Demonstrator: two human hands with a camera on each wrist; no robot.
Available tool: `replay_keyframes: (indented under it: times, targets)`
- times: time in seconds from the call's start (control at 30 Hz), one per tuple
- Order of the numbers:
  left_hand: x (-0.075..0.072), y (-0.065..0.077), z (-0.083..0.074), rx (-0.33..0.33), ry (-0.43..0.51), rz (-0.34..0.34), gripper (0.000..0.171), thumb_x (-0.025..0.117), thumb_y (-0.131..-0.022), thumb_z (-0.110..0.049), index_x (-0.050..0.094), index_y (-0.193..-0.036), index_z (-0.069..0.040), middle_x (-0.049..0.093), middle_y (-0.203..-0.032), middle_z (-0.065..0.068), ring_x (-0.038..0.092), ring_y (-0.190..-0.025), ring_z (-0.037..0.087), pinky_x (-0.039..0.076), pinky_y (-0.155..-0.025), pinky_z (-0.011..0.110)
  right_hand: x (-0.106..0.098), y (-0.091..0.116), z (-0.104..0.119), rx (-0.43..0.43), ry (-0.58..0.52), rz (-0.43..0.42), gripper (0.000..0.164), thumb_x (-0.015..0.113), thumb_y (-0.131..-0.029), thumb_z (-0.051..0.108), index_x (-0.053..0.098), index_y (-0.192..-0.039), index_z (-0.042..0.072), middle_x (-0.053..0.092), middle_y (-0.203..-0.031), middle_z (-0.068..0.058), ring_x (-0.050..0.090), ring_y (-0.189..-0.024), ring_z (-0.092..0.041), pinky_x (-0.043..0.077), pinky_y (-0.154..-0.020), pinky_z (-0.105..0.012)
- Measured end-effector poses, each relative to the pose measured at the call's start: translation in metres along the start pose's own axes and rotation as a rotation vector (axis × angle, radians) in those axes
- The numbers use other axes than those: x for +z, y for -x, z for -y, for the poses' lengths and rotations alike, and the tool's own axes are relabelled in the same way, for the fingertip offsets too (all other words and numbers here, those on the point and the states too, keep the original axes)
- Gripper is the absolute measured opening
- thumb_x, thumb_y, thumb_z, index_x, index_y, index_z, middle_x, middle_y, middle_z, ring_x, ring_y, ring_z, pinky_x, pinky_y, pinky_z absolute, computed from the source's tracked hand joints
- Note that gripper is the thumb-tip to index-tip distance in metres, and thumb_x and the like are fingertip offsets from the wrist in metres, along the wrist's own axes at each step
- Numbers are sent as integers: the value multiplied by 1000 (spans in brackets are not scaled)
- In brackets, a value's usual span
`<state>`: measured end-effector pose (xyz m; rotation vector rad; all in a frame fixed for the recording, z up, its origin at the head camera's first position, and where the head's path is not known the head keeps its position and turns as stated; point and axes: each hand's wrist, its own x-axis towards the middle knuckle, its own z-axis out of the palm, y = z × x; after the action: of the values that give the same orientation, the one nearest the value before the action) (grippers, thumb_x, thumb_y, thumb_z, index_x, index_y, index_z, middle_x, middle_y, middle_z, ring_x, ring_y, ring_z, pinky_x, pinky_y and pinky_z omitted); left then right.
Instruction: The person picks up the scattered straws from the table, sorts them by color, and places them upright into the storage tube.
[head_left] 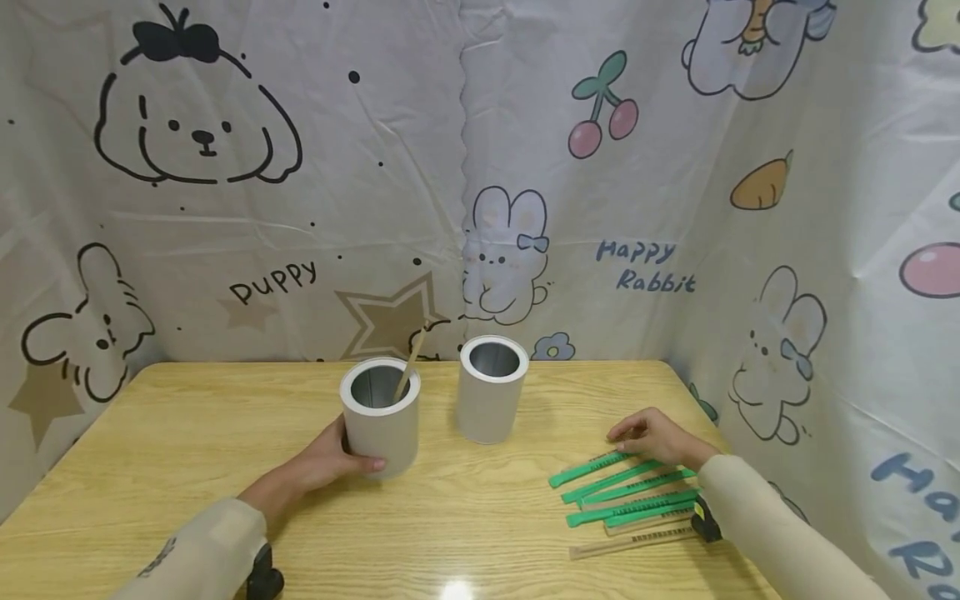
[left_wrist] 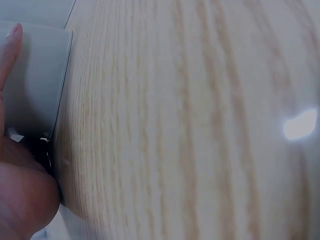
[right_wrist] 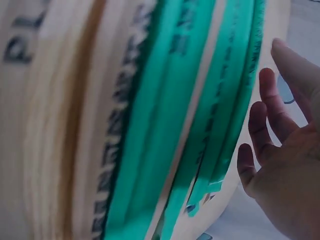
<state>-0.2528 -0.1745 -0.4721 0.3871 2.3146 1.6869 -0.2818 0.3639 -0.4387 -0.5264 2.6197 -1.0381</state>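
Observation:
In the head view, my left hand [head_left: 326, 457] grips the lower left side of a white cylindrical can [head_left: 384, 442], with the thumb across its front. One thin tan stick [head_left: 411, 362] leans inside that can and sticks out over the rim. The left wrist view shows the can's side [left_wrist: 37, 75] beside the thumb. My right hand [head_left: 660, 437] hovers at the far side of a pile of slim green sticks [head_left: 592, 469] and tan sticks [head_left: 626, 543] with printed lettering. Its fingers [right_wrist: 272, 115] are loosely bent and hold nothing in the right wrist view.
A second white can [head_left: 489, 408] stands upright behind and right of the gripped one. Both cans are open at the top. The wood-grain table [head_left: 225, 417] ends at a patterned cloth [head_left: 375, 167] at the back and sides.

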Motion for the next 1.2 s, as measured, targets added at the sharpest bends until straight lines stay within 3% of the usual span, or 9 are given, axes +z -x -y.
replay_keyframes:
  times: [0.2, 0.43, 0.57, 0.8, 1.07, 1.2]
  targets:
    - [-1, 0, 0, 4, 2, 3, 109, 87, -79, -21, 14, -158, 1, 37, -155, 28, 40, -143, 46, 31, -120, 56, -2, 3, -2, -21, 14, 57, 19, 70, -92, 2, 72, -108, -9, 73, -108, -24, 65, -87, -10, 55, -72, -20]
    - [-2, 0, 1, 3, 3, 8, 109, 87, -80, -22, 14, -158, 1, 36, -156, 28, 40, -143, 46, 32, -119, 57, -3, 0, -4, -68, 24, 88, 8, 70, -92, 2, 74, -94, -4, 73, -89, -14, 57, -75, -5, 51, -68, -21]
    - [-1, 1, 1, 5, 12, 11, 109, 87, -80, -21, 14, -158, 1, 37, -156, 28, 40, -143, 46, 32, -120, 57, -8, 0, -4, -71, 2, 96, 9, 70, -93, 4, 74, -95, -4, 72, -89, -13, 56, -74, -5, 50, -67, -21]
    - [-1, 2, 0, -6, 13, 7, 110, 87, -80, -21, 13, -158, 0, 36, -156, 28, 39, -144, 46, 31, -120, 58, -21, -8, 21, -48, -23, 4, 15, 66, -98, 13, 72, -103, 0, 71, -104, -12, 55, -83, -10, 48, -71, -25]
    - [-1, 2, -1, 5, 4, 1, 108, 87, -80, -20, 15, -157, 2, 37, -155, 29, 40, -143, 47, 31, -120, 58, -12, -12, 25, -72, 28, 133, 9, 67, -94, 1, 70, -93, -7, 70, -91, -19, 52, -74, -9, 46, -65, -21]
    - [0, 1, -1, 3, 3, 0, 107, 87, -79, -20, 17, -156, 3, 38, -154, 29, 41, -142, 46, 33, -119, 57, -10, -9, 20, -45, 24, 123, 9, 67, -94, 0, 69, -95, -9, 68, -90, -19, 53, -75, -10, 47, -65, -22]
